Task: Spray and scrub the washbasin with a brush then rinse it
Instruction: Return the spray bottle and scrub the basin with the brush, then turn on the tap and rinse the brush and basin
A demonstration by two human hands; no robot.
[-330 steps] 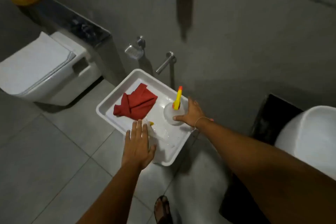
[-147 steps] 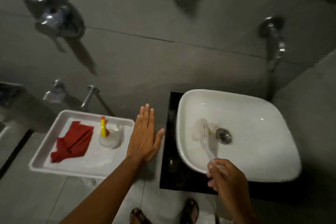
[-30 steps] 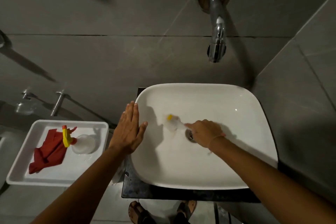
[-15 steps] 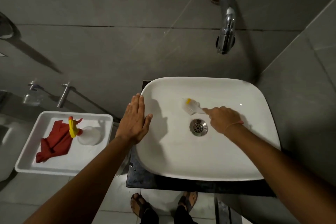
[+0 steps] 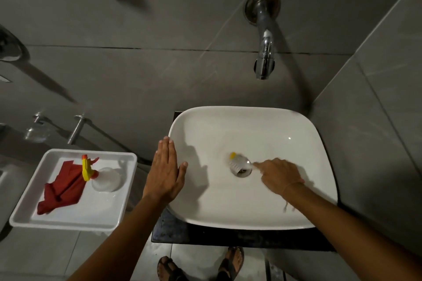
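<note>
Dim, wide-angle warp, slight motion blur

Basin bowl [image 5: 262, 201] mostly open to me: near and right slopes bare. Brush [image 5: 237, 163] and my right hand [image 5: 278, 177] sit over the drain [image 5: 242, 171], blocking the centre. My left hand [image 5: 164, 175] lies flat across the left rim. Wall tap [image 5: 263, 61] hangs above the far edge, well clear. White tray [image 5: 68, 221] to the left carries spray bottle [image 5: 102, 177] and red cloth [image 5: 61, 189]; its near strip is bare.
</note>
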